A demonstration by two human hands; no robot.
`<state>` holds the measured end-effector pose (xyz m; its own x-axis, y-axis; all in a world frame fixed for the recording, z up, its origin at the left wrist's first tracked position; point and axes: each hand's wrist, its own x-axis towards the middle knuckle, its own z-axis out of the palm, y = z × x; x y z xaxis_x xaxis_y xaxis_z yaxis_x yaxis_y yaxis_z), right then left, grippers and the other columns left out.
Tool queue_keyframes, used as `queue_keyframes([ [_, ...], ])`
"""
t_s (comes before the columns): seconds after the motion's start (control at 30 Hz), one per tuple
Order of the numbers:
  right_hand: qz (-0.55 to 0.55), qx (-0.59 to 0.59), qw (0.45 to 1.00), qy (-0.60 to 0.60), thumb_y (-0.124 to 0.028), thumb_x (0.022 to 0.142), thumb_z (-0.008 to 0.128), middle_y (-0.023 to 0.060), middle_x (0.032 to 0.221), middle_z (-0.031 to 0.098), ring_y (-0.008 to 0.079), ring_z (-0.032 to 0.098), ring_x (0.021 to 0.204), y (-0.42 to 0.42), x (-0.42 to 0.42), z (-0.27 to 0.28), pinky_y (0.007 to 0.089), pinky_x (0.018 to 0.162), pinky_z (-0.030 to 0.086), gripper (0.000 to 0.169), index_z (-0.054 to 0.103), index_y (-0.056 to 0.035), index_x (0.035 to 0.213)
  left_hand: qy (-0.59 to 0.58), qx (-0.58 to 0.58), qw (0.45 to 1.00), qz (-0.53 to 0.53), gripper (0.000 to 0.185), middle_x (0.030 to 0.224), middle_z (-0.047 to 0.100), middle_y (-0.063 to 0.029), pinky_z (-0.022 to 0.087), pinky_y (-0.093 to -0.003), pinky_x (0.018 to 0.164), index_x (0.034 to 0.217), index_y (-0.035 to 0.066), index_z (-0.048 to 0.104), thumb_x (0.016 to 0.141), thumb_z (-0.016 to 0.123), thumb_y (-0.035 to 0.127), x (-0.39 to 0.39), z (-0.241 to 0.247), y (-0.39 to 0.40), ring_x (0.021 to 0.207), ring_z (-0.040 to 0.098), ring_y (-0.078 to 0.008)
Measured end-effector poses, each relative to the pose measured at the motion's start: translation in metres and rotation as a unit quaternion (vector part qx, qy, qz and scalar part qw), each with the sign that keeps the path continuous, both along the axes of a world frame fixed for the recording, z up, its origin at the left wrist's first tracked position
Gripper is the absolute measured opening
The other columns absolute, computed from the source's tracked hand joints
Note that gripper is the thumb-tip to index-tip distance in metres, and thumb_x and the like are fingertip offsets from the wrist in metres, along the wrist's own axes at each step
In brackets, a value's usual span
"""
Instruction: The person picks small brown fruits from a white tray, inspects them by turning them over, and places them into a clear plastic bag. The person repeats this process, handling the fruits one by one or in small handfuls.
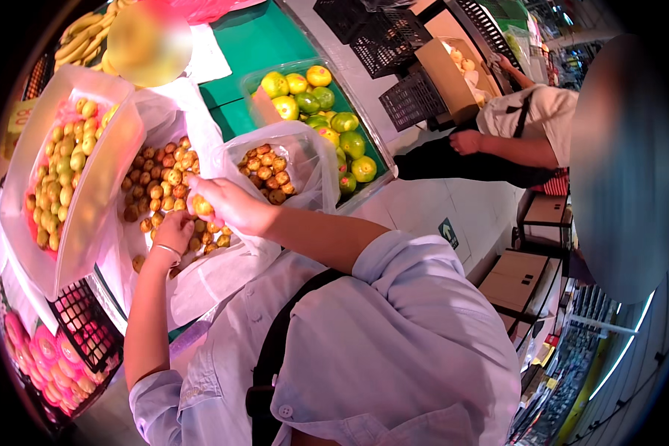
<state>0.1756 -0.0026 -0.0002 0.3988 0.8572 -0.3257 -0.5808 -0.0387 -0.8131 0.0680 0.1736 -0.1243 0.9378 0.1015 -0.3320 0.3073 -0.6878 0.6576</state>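
Note:
Small round yellow-brown fruits (161, 178) lie loose on a white plastic liner (195, 284) in front of me. My right hand (231, 203) is above the pile, its fingers curled around one such fruit (202, 205). Just beside it, my left hand (174, 231), with a bracelet at the wrist, reaches low among the fruits with bent fingers. Whether it grips one is hidden. More of the same fruits (267, 170) sit in an open clear plastic bag (312, 150) to the right of my right hand.
At left, a translucent bin (95, 223) holds greenish oval fruits (64, 167). Green-yellow citrus (352, 144) fill a tray at right; bananas (83, 39) lie far left. A black crate (86, 320) stands low left. Another person (529, 122) is near a carton (449, 72) and black crates (412, 100).

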Motion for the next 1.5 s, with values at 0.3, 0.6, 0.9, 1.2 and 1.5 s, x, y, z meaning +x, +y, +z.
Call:
queue_keyframes([
  [0.3, -0.048, 0.001, 0.998, -0.047, -0.041, 0.088, 0.036, 0.0019, 0.053, 0.042, 0.0078, 0.035, 0.039, -0.027, -0.003, 0.021, 0.0199, 0.036, 0.028, 0.042, 0.049, -0.0039, 0.072, 0.167, 0.332, 0.928, -0.018, 0.028, 0.092, 0.057, -0.013, 0.045, -0.0387, 0.073, 0.095, 0.009, 0.049, 0.077, 0.054, 0.029, 0.017, 0.034, -0.033, 0.086, 0.057, -0.0294],
  [0.6, -0.112, 0.049, 0.99, 0.071, -0.035, 0.088, 0.034, 0.0055, 0.049, 0.042, 0.0124, 0.038, 0.038, -0.038, 0.003, 0.009, 0.0243, 0.036, 0.03, 0.037, 0.049, -0.0042, 0.075, -0.016, -0.582, 0.745, 0.326, 0.041, 0.086, 0.056, -0.0059, 0.046, -0.0215, 0.06, 0.111, 0.006, 0.047, 0.086, 0.044, 0.038, 0.0, 0.125, -0.047, 0.07, 0.057, -0.0107],
  [0.9, -0.005, 0.06, 0.986, 0.157, -0.015, 0.083, 0.039, 0.0073, 0.086, 0.054, 0.0163, 0.055, 0.078, -0.034, -0.003, 0.032, 0.0263, 0.057, 0.044, 0.021, 0.048, -0.004, 0.099, -0.151, -0.66, 0.692, 0.251, 0.039, 0.104, 0.052, -0.0056, 0.045, -0.0231, 0.076, 0.116, 0.003, 0.044, 0.08, 0.057, 0.009, -0.025, 0.156, -0.066, 0.091, 0.052, -0.0121],
  [1.2, 0.093, 0.023, 0.994, 0.048, -0.035, 0.086, 0.044, 0.0051, 0.086, 0.055, 0.0097, 0.052, 0.064, -0.023, -0.018, 0.036, 0.0221, 0.056, 0.043, 0.037, 0.048, -0.0027, 0.103, -0.293, -0.13, 0.928, 0.189, 0.037, 0.101, 0.05, -0.0105, 0.043, -0.0292, 0.075, 0.102, 0.005, 0.053, 0.067, 0.066, 0.01, -0.026, 0.175, -0.082, 0.088, 0.052, -0.0222],
  [1.5, 0.094, 0.006, 0.986, 0.137, -0.034, 0.088, 0.04, 0.0044, 0.084, 0.056, 0.0093, 0.053, 0.067, -0.022, -0.02, 0.018, 0.0208, 0.054, 0.042, 0.035, 0.048, -0.0037, 0.103, -0.3, -0.044, 0.94, 0.156, 0.038, 0.098, 0.051, -0.0129, 0.041, -0.034, 0.079, 0.1, 0.005, 0.053, 0.065, 0.067, 0.013, -0.029, 0.161, -0.082, 0.091, 0.05, -0.0292],
])
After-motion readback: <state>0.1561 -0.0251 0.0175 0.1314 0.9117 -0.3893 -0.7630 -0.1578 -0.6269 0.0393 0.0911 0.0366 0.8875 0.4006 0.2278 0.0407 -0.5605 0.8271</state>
